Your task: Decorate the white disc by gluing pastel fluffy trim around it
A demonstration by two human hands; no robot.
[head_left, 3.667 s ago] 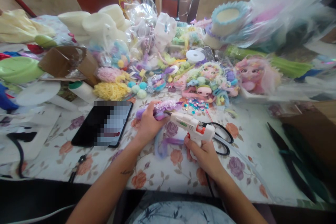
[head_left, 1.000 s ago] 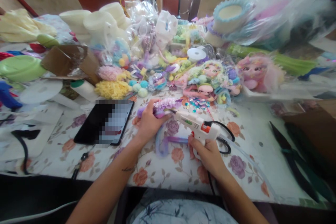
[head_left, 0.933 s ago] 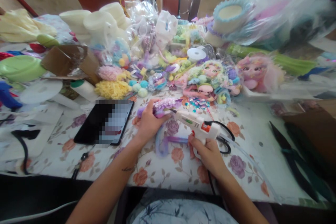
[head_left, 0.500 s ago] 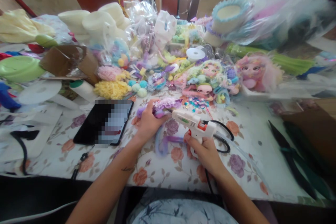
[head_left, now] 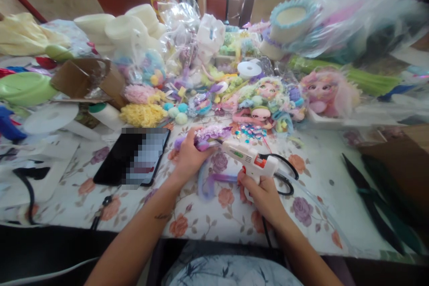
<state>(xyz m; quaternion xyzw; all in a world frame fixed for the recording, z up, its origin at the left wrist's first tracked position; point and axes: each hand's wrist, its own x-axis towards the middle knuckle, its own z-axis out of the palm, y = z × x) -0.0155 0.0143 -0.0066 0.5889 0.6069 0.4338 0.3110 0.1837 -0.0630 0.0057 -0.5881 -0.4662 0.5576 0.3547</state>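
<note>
My left hand [head_left: 188,157] is closed around a purple fluffy headband piece [head_left: 211,135] just above the flowered tablecloth [head_left: 208,219]. My right hand [head_left: 263,194] grips the handle of a white hot glue gun [head_left: 251,160]. The gun's nozzle touches the purple piece right beside my left thumb. A lilac-blue curved band [head_left: 207,184] hangs down between my two hands. The gun's black cord runs back along my right forearm.
A dark tablet [head_left: 132,156] lies left of my left hand. Black scissors [head_left: 284,178] lie behind the glue gun. Doll heads [head_left: 264,98], pompoms [head_left: 176,111], yellow trim [head_left: 142,115], a ribbon spool [head_left: 250,70] and bags crowd the far side. Dark green feathers [head_left: 375,201] lie at right.
Both hands stay almost where they were. The glue gun's nozzle has kept against the purple piece with only slight shifts.
</note>
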